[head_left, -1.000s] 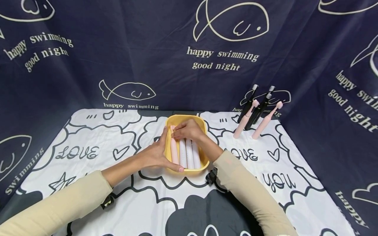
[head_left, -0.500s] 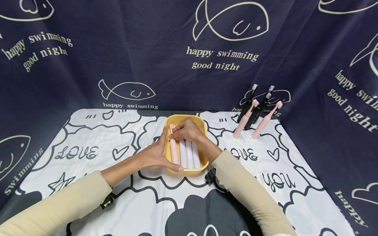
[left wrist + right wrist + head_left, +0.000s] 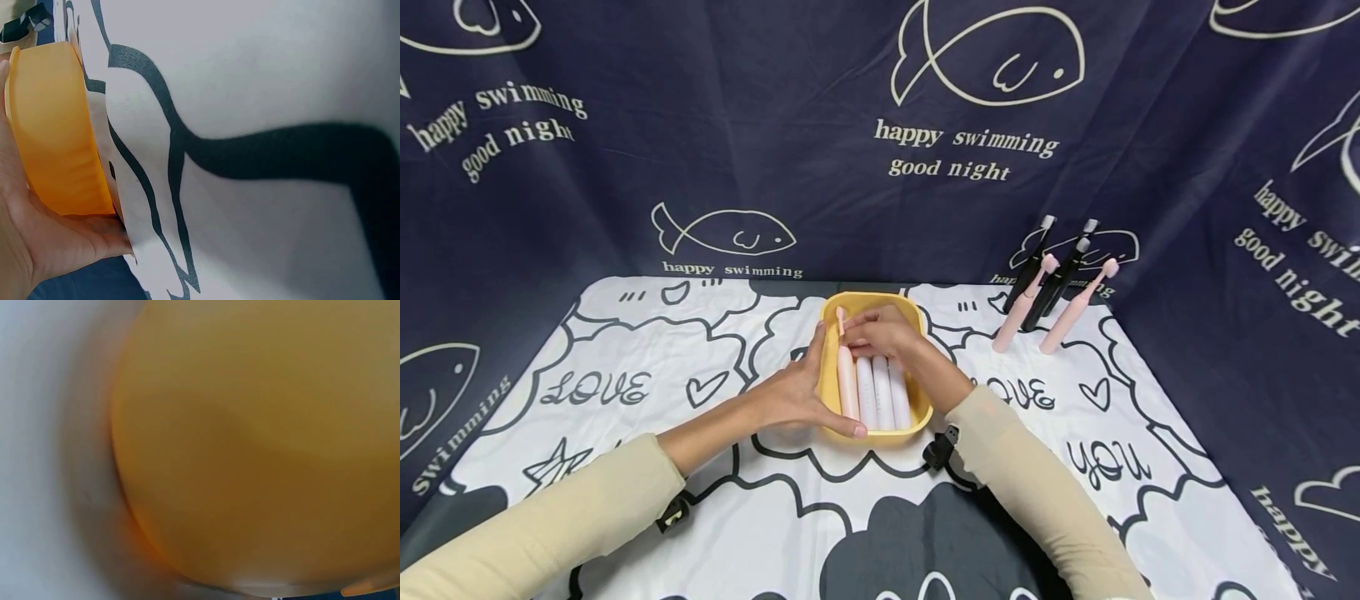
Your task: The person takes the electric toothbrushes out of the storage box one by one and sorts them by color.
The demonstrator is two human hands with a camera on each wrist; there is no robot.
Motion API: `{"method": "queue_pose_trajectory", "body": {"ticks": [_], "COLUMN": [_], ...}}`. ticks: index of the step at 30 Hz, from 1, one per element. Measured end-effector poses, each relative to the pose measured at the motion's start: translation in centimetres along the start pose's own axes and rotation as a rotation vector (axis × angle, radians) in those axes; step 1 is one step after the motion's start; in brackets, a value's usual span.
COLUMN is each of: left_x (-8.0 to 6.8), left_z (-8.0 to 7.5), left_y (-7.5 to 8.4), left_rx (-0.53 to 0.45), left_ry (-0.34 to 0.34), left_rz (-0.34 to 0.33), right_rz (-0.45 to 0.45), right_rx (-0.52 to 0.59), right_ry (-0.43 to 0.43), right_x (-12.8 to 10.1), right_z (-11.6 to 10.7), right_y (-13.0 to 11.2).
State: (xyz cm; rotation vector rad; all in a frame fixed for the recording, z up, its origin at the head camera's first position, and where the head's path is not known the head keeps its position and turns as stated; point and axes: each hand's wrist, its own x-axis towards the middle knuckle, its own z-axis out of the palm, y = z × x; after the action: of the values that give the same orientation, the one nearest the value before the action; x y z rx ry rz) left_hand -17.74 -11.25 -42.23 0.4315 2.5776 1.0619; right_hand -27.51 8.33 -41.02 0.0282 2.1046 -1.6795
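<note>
Sleeves of plain beige fabric (image 3: 1033, 492) stretch over a white cloth with dark cartoon outlines (image 3: 760, 521) as a person's left hand (image 3: 797, 387) grips the near-left corner of a yellow, round-cornered, plastic-looking box (image 3: 891, 437), thumb at the front. Within it, a slim pink toothbrush with a rounded handle (image 3: 847, 387) lies along the left side, beside three smooth white cylindrical handles (image 3: 883, 396), their far ends hidden by the right hand (image 3: 883, 331), whose fingers pinch the pink brush near its neck; whether it touches the box's floor cannot be told. The brush looks light, stiff and slightly slippery; its thicker handle seems the surer hold, the small head the fragile part. Farther off, right, two pink toothbrushes (image 3: 1070, 315) stand before three slender black toothbrushes (image 3: 1054, 292), backed by a navy fish-print curtain (image 3: 737, 125).
</note>
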Motion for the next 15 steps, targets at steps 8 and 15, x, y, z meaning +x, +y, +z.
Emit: {"method": "queue_pose_trajectory", "body": {"ticks": [8,15], "left_x": [0.04,0.08], "left_z": [0.07,0.04], "left_y": [-0.09,-0.25], "left_rx": [-0.013,-0.029], "left_ry": [0.000,0.009], "left_rz": [-0.006,0.012], "right_rz": [0.030,0.016], "right_rx": [0.063,0.130], "right_ry": [-0.006,-0.001], "right_x": [-0.27,-0.76], "right_z": [-0.39,-1.01], "right_y": [-0.30,-0.24]}}
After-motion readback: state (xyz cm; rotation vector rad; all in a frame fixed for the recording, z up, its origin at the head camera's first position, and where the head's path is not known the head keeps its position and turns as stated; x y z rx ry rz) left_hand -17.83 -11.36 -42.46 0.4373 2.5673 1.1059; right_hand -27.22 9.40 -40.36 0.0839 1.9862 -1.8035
